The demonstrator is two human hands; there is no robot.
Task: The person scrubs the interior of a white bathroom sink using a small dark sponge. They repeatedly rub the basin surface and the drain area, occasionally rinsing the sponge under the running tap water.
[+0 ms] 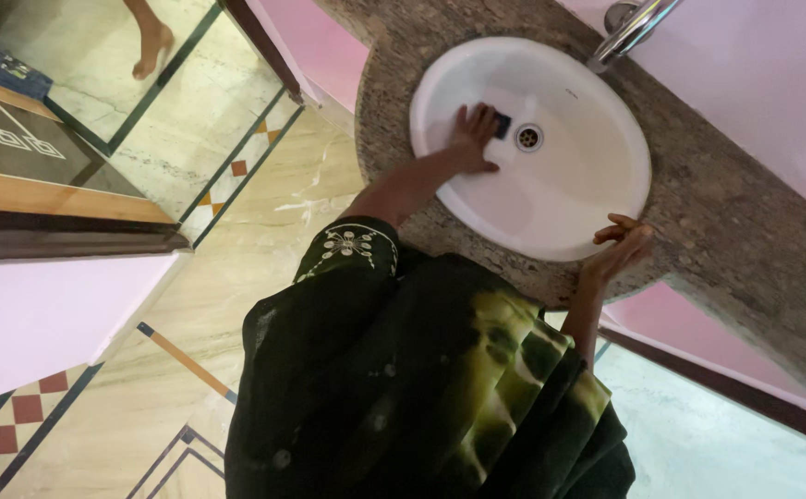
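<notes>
A white oval sink [587,199] is set in a speckled granite counter [726,231]. My left hand [470,140] reaches into the basin and presses a dark blue scrub pad [501,124] against the bowl, just left of the metal drain [529,137]. My right hand [619,246] rests on the near rim of the sink where it meets the counter edge, fingers curled and holding nothing. I wear a black and green garment [421,388] with pale embroidery on the left sleeve.
A chrome faucet [631,28] rises over the far rim of the sink. Pink walls [754,65] surround the counter. Another person's bare foot [153,44] stands on the patterned tile floor [236,240] at the upper left, beyond a wooden door frame [61,199].
</notes>
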